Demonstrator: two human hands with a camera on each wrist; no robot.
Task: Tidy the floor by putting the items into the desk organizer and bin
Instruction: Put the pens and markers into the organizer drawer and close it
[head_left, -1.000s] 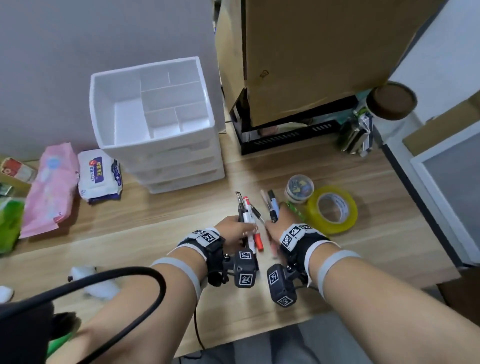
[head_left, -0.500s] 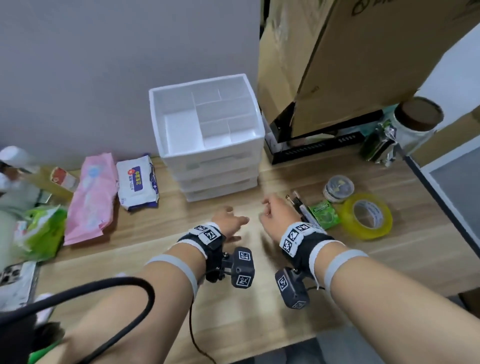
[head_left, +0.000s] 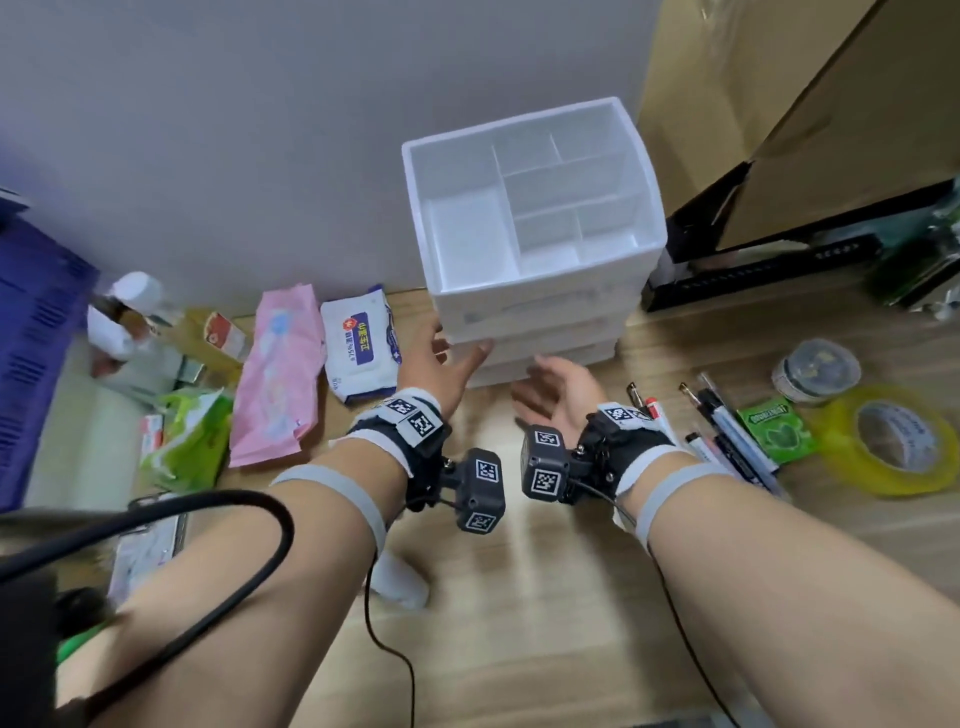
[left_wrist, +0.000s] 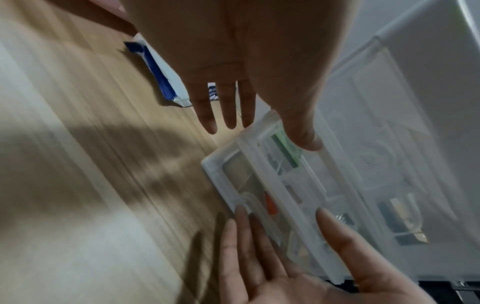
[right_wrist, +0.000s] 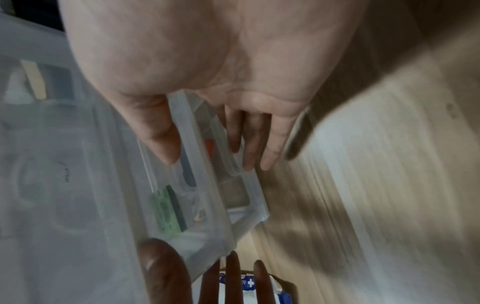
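The white desk organizer (head_left: 535, 291) stands against the wall, with bare top compartments and translucent drawers below. Both hands reach its lowest drawers (left_wrist: 272, 185). My left hand (head_left: 457, 353) has straight fingers, and its thumb (left_wrist: 303, 137) lies on the drawer front near the left corner. My right hand (head_left: 545, 379) is also spread, thumb (right_wrist: 163, 144) above and fingers (right_wrist: 249, 150) at the bottom drawer's handle. Neither hand holds anything. Several pens (head_left: 727, 436) lie on the floor right of my right wrist. A purple bin (head_left: 36, 338) is at the far left.
Right of the pens lie a green gum pack (head_left: 774, 426), a yellow tape roll (head_left: 893, 441) and a small round tub (head_left: 815, 369). Left of the organizer are a wipes pack (head_left: 358, 343), a pink pack (head_left: 280, 369) and a green bag (head_left: 187, 436). Cardboard boxes (head_left: 805, 104) stand at the back right.
One second ago both hands held pens; these now lie on the floor. Both hands have moved forward, empty, to the organizer's lower drawers. The view has swung left.
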